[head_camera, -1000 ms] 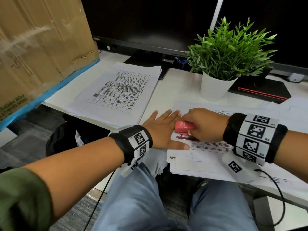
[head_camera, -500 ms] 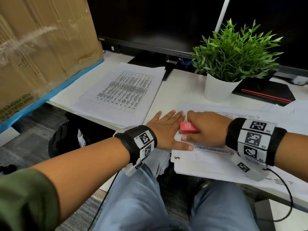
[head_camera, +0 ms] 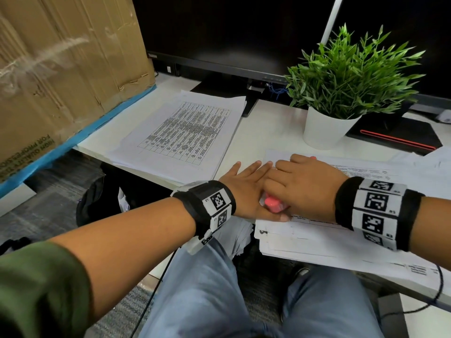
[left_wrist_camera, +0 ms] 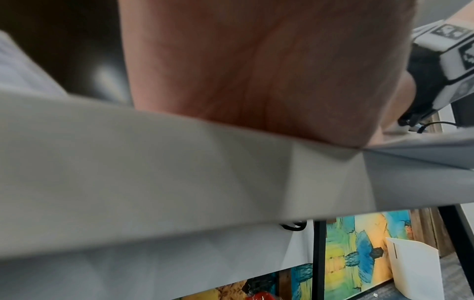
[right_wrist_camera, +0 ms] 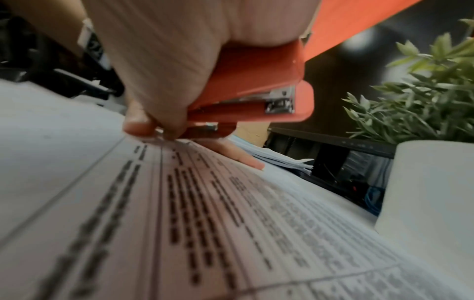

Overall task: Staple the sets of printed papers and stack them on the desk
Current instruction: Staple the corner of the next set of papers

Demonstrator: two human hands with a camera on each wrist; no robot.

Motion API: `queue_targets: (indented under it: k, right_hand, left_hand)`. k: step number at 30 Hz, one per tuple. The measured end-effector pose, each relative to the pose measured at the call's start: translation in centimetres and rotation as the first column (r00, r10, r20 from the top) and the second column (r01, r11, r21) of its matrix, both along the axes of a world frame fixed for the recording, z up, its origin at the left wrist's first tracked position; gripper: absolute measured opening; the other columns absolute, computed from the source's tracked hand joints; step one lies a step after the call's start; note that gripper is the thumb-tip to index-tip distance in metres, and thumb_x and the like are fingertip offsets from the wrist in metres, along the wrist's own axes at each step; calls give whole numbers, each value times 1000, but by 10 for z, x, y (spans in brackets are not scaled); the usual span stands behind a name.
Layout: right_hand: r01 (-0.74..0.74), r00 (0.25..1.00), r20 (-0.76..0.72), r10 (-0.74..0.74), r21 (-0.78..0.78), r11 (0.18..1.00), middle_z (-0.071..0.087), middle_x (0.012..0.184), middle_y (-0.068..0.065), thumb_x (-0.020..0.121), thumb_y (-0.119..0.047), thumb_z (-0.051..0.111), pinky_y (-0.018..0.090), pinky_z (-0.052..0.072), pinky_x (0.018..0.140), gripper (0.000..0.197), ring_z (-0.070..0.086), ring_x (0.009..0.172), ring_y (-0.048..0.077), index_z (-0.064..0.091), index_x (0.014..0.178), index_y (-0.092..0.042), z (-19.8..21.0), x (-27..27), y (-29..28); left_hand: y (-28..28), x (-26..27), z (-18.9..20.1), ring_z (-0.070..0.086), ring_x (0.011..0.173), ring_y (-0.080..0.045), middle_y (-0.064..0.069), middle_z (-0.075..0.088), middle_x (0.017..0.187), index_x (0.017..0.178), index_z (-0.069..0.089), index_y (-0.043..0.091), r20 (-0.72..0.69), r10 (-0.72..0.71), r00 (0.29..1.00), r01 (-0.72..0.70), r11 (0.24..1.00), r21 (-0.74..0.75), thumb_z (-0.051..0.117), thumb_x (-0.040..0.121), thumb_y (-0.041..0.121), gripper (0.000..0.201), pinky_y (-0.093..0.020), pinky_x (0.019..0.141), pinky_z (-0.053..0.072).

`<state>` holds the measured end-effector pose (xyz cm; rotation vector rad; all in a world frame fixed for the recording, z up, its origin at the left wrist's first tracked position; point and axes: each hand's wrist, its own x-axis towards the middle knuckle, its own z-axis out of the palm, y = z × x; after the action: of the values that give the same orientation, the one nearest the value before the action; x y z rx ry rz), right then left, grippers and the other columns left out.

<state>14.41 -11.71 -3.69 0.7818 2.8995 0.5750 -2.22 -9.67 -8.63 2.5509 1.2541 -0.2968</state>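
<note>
A red stapler [head_camera: 272, 203] [right_wrist_camera: 246, 85] is gripped in my right hand [head_camera: 302, 186], which covers most of it and holds it over the near left corner of a printed paper set [head_camera: 341, 230] [right_wrist_camera: 231, 213]. My left hand [head_camera: 246, 189] lies flat with straight fingers on that corner, right beside the stapler, its thumb under my right hand. A second pile of printed papers [head_camera: 185, 135] lies to the left on the white desk [head_camera: 268, 132]. In the left wrist view only my palm [left_wrist_camera: 256, 71] and the desk edge [left_wrist_camera: 153, 172] show.
A potted green plant [head_camera: 341, 93] in a white pot stands just behind the papers. A dark monitor [head_camera: 231, 32] fills the back, and a large cardboard box [head_camera: 61, 69] leans at the left. A black notebook with a red band [head_camera: 395, 135] lies at the right.
My right hand has turned over the stapler and now covers most of it; only its near end shows. The left hand stays flat on the paper corner.
</note>
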Motion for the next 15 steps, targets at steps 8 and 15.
queue_targets:
  k: [8,15]
  right_hand:
    - [450,847,-31,-531,-490,746,53,86,-17,90,-47,55,28,41,73,35,55,85,13,45,121,-32,6,-7,-3]
    - [572,754,188,-630,-660,487,60,93,-5,90,-40,62,30,45,87,24,56,93,18,59,105,-22,6,-17,20]
  left_hand:
    - [3,-1,-7,-19,148,-14,6,-19,162,155,-9,31,22,9,1000,-10,1000,26,33,73,90,109,-50,120,-10]
    - [3,0,-4,-18,149,-16,4,-20,162,154,-14,24,-22,9,1000,-8,999,37,30,74,89,113,-50,120,-8]
